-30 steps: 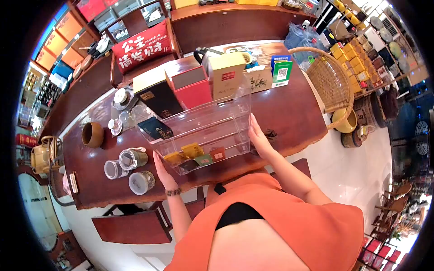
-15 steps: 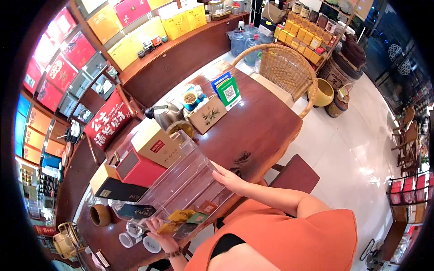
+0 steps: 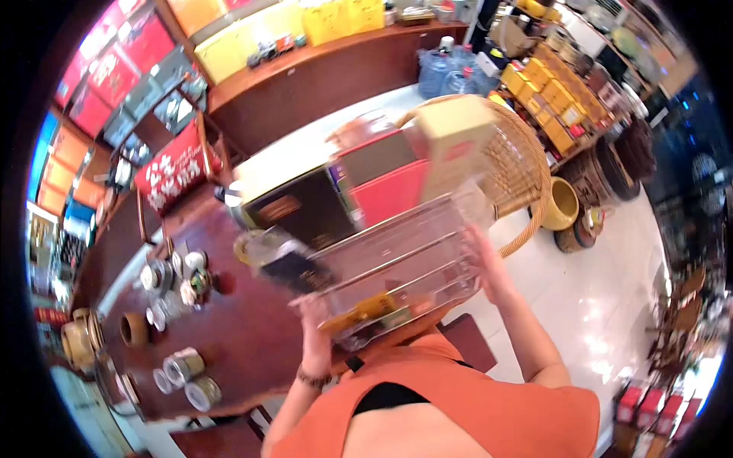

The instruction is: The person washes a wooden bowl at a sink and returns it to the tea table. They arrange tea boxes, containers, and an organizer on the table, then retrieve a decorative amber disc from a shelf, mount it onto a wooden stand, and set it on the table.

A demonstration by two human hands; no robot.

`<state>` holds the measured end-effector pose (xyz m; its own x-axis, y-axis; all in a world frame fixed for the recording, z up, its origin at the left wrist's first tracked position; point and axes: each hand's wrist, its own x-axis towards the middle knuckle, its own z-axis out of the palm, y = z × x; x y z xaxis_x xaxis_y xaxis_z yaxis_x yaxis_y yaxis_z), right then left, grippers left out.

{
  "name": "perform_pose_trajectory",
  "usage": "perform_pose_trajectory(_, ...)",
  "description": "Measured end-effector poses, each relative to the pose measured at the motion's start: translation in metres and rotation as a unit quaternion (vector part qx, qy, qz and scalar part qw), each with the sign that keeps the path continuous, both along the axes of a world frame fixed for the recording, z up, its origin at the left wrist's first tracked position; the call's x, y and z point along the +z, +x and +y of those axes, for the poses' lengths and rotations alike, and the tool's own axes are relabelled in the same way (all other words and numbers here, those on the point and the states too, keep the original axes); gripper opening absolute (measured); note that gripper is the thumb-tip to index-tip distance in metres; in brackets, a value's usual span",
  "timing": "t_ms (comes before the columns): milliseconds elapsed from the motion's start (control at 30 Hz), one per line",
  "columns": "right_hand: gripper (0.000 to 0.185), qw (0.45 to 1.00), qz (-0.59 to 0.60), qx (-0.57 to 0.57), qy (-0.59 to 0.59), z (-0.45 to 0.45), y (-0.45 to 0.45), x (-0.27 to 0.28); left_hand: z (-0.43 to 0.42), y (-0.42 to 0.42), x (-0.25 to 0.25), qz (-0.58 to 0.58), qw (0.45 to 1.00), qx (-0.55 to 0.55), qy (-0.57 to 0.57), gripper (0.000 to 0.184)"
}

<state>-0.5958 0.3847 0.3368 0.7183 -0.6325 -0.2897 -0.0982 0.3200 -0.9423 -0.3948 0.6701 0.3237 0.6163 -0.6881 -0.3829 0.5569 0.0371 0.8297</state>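
Observation:
A clear plastic tiered display rack (image 3: 427, 263) is held in front of me, over the table's near edge. My left hand (image 3: 313, 324) grips its left end, and my right hand (image 3: 485, 267) grips its right end; the fingers of both are partly hidden or blurred. In its back part stand a black box (image 3: 301, 214) with a cream top, a red box (image 3: 391, 192) and a tall cream box (image 3: 462, 141). A dark packet (image 3: 301, 271) is at the left end. Yellow packets (image 3: 370, 308) and a few small cards lie in the front tier.
The dark wooden table (image 3: 252, 336) carries lidded jars (image 3: 183, 368), a brown cup (image 3: 135, 330) and small teaware (image 3: 191, 282). A wicker chair (image 3: 527, 160) stands beyond the rack. A yellow pot (image 3: 561, 204) is on the floor at right. Water jugs (image 3: 450, 72) stand behind.
The rack and its boxes have swung to the right with both hands, away from the jars. They now cover the kettle and the green QR sign. My view has turned too.

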Motion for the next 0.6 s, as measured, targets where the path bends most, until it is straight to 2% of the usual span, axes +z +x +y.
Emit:
perform_pose_trajectory(33, 0.065, 1.000, 0.009, -0.018, -0.004, -0.024, -0.012, -0.004, -0.034, -0.007, -0.002, 0.070, 0.997, 0.004, 0.039, 0.082)
perform_pose_trajectory(100, 0.064, 0.998, 0.050, -0.045, -0.015, -0.063, -0.033, -0.010, -0.078, -0.019, -0.017, 0.062, 0.998, -0.028, 0.016, 0.061)
perform_pose_trajectory(133, 0.064, 0.994, 0.086, -0.073, -0.010, -0.078, -0.035, -0.011, -0.087, -0.020, -0.075, -0.042, 0.996, -0.081, -0.022, 0.064)
perform_pose_trajectory(233, 0.064, 0.990, 0.114, -0.077, -0.037, -0.124, -0.053, -0.044, -0.134, -0.024, -0.084, -0.226, 0.959, -0.150, -0.085, 0.079)
perform_pose_trajectory(333, 0.061, 0.992, 0.083, -0.091, 0.004, -0.134, -0.058, -0.052, -0.157, -0.020, -0.063, -0.240, 0.953, -0.164, -0.085, 0.084)
perform_pose_trajectory(367, 0.062, 0.992, 0.081, -0.096, 0.012, -0.136, -0.059, -0.057, -0.159, -0.018, -0.075, -0.263, 0.946, -0.174, -0.070, 0.081)
perform_pose_trajectory(433, 0.064, 0.990, 0.075, -0.112, 0.026, -0.137, -0.062, -0.071, -0.166, -0.013, -0.069, -0.257, 0.948, -0.174, -0.074, 0.078)
perform_pose_trajectory(467, 0.058, 0.992, 0.041, -0.117, 0.037, -0.137, -0.064, -0.076, -0.167, -0.010, -0.070, -0.231, 0.954, -0.170, -0.089, 0.076)
perform_pose_trajectory(533, 0.059, 0.989, 0.035, -0.133, 0.059, -0.136, -0.068, -0.083, -0.172, 0.000, -0.074, -0.182, 0.961, -0.165, -0.125, 0.073)
perform_pose_trajectory(567, 0.059, 0.987, 0.029, -0.143, 0.067, -0.138, -0.068, -0.087, -0.167, 0.019, -0.064, -0.274, 0.945, -0.181, -0.003, 0.066)
perform_pose_trajectory(600, 0.060, 0.985, 0.055, -0.152, 0.057, -0.141, -0.069, -0.092, -0.170, 0.041, -0.058, -0.346, 0.925, -0.147, 0.049, 0.065)
